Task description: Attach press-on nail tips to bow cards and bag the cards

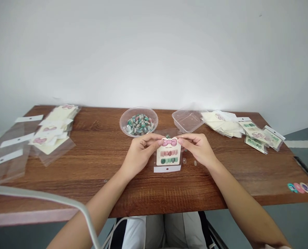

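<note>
A cream card of press-on nails point(169, 155) with a pink bow at its top edge lies over a clear plastic bag, whose white header strip point(167, 168) shows below it. One row of nails is pink, the other green. At the bow's left end, my left hand point(141, 151) pinches the card between thumb and fingers. My right hand point(198, 148) pinches the opposite end in the same way. Whether the card is inside the bag or only on it, I cannot tell. Two small clear pieces, one a loose tab point(195, 163), lie beside my right hand.
Behind my hands stand a round clear bowl point(123, 128) of wrapped nails and a rectangular clear box point(187, 121). Cards and bags point(50, 131) lie left; cream cards point(223, 122) and packed sets point(257, 143) lie right. A white cable point(52, 197) crosses the front left.
</note>
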Demonstrator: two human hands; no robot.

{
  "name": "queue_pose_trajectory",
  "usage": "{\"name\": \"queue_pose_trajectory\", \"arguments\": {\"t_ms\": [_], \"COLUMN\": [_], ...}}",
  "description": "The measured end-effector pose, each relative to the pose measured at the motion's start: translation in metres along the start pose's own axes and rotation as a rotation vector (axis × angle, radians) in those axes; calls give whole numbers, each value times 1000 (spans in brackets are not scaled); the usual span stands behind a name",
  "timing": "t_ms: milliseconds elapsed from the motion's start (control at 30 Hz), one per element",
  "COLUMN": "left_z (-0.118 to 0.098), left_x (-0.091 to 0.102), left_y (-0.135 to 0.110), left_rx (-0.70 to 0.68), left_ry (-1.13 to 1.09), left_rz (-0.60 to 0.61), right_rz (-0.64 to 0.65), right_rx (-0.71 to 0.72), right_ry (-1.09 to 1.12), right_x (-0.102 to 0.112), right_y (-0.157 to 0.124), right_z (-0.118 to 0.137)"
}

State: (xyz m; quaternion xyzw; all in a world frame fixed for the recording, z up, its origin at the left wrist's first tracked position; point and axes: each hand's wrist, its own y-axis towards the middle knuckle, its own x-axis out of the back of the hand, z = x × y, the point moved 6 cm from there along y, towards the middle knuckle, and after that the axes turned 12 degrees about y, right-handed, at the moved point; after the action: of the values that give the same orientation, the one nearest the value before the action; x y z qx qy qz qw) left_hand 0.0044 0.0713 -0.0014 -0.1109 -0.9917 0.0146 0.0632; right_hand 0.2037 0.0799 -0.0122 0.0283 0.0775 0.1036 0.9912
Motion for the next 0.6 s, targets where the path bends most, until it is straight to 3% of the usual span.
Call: {"name": "queue_pose_trajectory", "arguments": {"t_ms": [133, 333, 600], "left_z": [1, 0, 3], "left_x": [1, -1, -3], "left_y": [0, -2, -4], "left_rx": [10, -10, 11], "left_ry": [21, 58, 69], "left_rz": [4, 28, 73], "right_rz": [43, 87, 27], "right_rx": [-55, -6, -22], "right_ry": [10, -35, 13], "right_x": [0, 3, 5], "right_y": [-5, -10, -10], "right_z": [-3, 8, 4]}}
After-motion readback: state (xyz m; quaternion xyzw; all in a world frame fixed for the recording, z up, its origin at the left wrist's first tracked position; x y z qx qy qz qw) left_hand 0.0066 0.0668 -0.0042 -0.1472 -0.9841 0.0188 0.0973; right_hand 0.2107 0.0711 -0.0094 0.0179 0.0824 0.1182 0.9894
